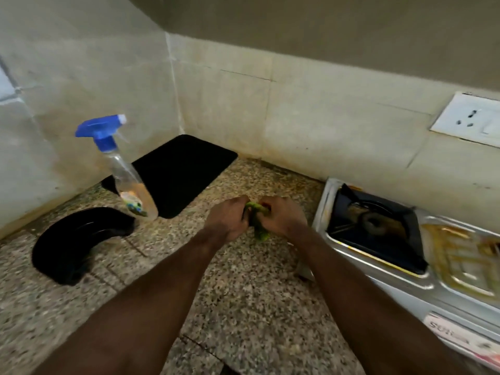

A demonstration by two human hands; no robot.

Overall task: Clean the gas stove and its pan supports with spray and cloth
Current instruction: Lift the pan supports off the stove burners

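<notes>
Lower frame: two bare forearms run up from the bottom edge over the speckled granite desk (243, 307).

Centre frame: left hand (226, 220) and right hand (285, 217) meet above the desk. Each grip is closed tight, fingers curled round the green cloth (259, 228), which is bunched into a rope between them, with a tail hanging below the right hand. Judgement: the cloth is being wrung or twisted, not yet put to the stove.

Right of frame, just beside the right hand: steel gas stove (378, 269). Its top shows brown and yellow streaks. One burner well with its pan support (374, 220) is in view, blurred.

Left of frame: a black curved piece (75, 244) lies on the desk; I cannot tell what it is. Behind it stands the spray bottle (127, 182), blue trigger head, little liquid left, well apart from both hands. A black mat (184, 171) lies in the corner behind it.

Upper right: wall socket (468, 117) on the tiled wall above the stove.

Risks, as judgements:
- Wringing over the desk would drip dirty water there and spread the mess.
- A tightly balled cloth gives little wiping face, so grease may smear.
- The left forearm, swinging for the bottle, could tip it.
- Spray aimed high over the stove could reach the socket.
</notes>
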